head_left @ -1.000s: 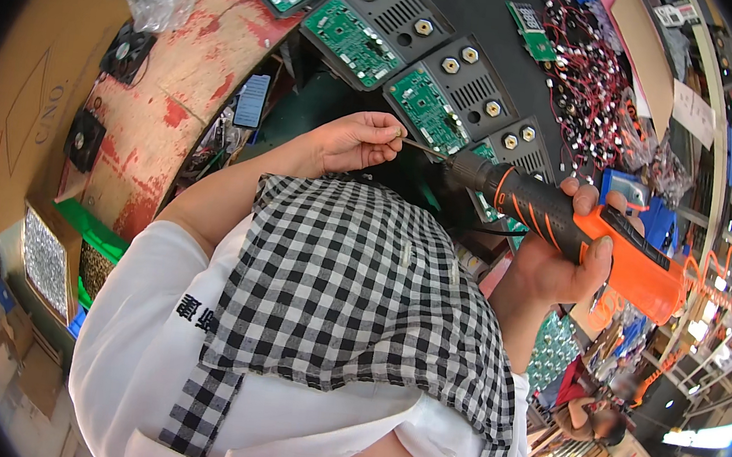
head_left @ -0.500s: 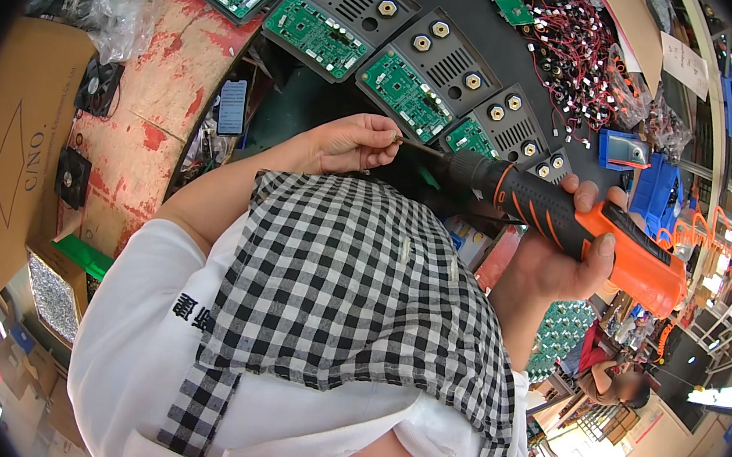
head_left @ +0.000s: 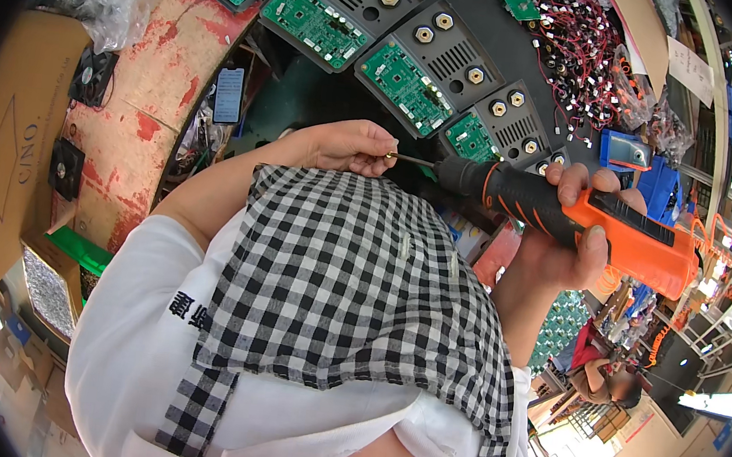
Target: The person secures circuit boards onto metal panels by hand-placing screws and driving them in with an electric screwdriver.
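My right hand point(head_left: 570, 235) is wrapped round the handle of an orange and black power screwdriver point(head_left: 527, 200), held level with its bit to the left. My left hand point(head_left: 352, 146) is closed in a pinch at the tip of the thin bit point(head_left: 415, 159). A tiny brass-coloured piece point(head_left: 391, 154) shows between those fingertips, too small to name surely. Just beyond the hands, a row of dark slotted panels point(head_left: 458, 54) lies on the bench, each with a green circuit board point(head_left: 404, 87) and brass nut fittings.
A heap of red-black wires with white plugs point(head_left: 576, 64) lies at the back right, beside blue bins point(head_left: 659, 186). A phone point(head_left: 229, 96) rests left of the panels. At left are a worn red surface point(head_left: 156, 76), small fans point(head_left: 66, 169) and a cardboard box point(head_left: 16, 160). Another person point(head_left: 602, 383) is at far right.
The power screwdriver's rear end has risen slightly and shifted right with my right hand. My left hand's pinch stays near the same spot, and the brass-coloured piece now shows at the bit tip.
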The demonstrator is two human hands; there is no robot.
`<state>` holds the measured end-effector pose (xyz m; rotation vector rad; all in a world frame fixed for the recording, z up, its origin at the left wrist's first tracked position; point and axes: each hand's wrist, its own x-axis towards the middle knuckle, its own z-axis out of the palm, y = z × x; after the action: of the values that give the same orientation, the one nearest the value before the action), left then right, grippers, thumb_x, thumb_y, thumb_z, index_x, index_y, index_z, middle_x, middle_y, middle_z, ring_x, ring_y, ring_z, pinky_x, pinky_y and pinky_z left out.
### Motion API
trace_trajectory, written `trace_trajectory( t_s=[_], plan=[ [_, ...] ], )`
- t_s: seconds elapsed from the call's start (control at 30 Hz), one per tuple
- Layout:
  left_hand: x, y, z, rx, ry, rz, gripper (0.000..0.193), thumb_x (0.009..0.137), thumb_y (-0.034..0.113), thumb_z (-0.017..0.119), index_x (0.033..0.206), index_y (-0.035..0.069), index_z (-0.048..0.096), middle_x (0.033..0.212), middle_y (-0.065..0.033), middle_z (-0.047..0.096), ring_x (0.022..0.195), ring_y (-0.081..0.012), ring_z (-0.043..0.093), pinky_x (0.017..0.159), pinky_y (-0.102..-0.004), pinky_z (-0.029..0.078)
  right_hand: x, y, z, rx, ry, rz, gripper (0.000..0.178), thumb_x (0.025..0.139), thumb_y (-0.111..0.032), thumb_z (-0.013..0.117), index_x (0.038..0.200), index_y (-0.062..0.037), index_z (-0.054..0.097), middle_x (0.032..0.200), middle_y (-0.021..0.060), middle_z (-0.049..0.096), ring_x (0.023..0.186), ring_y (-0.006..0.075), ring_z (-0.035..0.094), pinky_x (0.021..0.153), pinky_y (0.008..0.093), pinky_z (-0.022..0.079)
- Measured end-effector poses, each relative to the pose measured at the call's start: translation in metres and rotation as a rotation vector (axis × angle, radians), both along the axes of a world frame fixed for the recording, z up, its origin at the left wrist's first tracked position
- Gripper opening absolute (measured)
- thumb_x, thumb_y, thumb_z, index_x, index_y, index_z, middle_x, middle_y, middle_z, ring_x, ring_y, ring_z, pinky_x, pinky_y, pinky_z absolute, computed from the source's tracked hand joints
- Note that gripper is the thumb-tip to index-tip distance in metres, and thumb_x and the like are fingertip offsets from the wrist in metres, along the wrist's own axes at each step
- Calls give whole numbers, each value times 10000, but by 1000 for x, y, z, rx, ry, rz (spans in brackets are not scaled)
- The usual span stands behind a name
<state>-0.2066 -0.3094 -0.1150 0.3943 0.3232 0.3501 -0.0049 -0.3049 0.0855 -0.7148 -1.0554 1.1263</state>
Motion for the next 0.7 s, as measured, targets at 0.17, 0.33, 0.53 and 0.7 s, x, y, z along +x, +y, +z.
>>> trace_trajectory(
  t_s=[0.17, 0.33, 0.53, 0.7],
  plan=[
    [18, 0, -2, -129, 133, 76, 385, 843, 355, 409, 866, -18, 505, 738, -87, 545, 646, -146, 538, 572, -193, 449, 0, -1, -19, 65, -77, -66, 391, 638, -118, 589, 952, -88, 358, 866, 157, 519, 666, 219, 508, 661, 414, 416],
    [29, 1, -27, -250, 287, 179, 453, 820, 405, 426, 940, -29, 477, 861, -120, 511, 794, -183, 525, 732, -261, 448, 2, 0, -47, 147, -177, -160, 385, 657, -26, 584, 961, -82, 353, 871, 177, 519, 686, 223, 518, 672, 399, 433],
    [49, 21, -34, -190, 361, 317, 357, 825, 356, 455, 968, 30, 488, 914, -74, 520, 858, -176, 512, 792, -296, 428, 8, 0, -63, 73, -151, -215, 361, 653, -6, 563, 947, -72, 365, 912, 173, 522, 699, 228, 517, 679, 396, 430],
    [54, 23, -34, -179, 366, 367, 322, 831, 323, 453, 988, 44, 482, 929, -64, 529, 835, -164, 527, 768, -285, 448, 13, 0, -63, 50, -138, -219, 372, 636, 11, 547, 948, -69, 360, 912, 175, 521, 697, 232, 516, 681, 400, 431]
  ],
)
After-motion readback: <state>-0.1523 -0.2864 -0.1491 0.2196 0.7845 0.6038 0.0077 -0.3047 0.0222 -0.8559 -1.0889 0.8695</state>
